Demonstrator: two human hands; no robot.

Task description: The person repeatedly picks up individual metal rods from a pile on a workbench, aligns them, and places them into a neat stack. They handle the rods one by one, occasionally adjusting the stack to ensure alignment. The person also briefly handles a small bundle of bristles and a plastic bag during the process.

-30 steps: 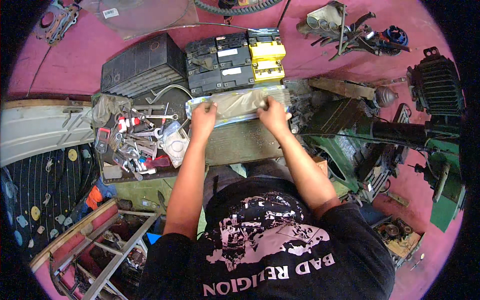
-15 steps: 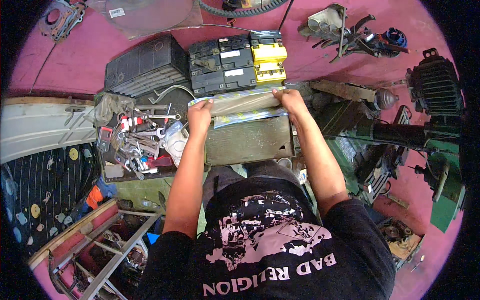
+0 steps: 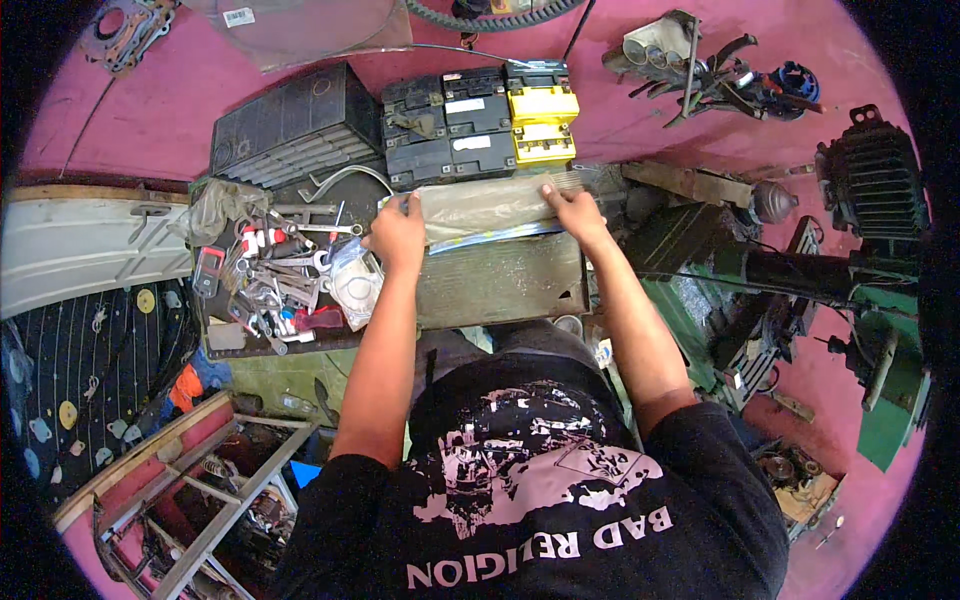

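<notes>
A long packet in crinkled brownish wrap lies across the bench's metal surface. Thin parallel strips or rods show at its right end; I cannot tell their exact kind. Beneath its near edge runs a blue and green patterned sheet. My left hand grips the left end, fingers bent over it. At the right end, my right hand closes round the packet with its thumb on top. Left of my left hand lies a clear plastic bag with something pale inside.
Wrenches and loose tools crowd the bench's left side. Behind the packet stand black batteries, yellow batteries and a large black ribbed case. A green machine stands at right, a metal ladder-like frame at lower left.
Brown wrap now covers more of the patterned sheet, whose far edge is mostly hidden. My left hand has shifted its grip at the left end; rods or strips now show by my right hand.
</notes>
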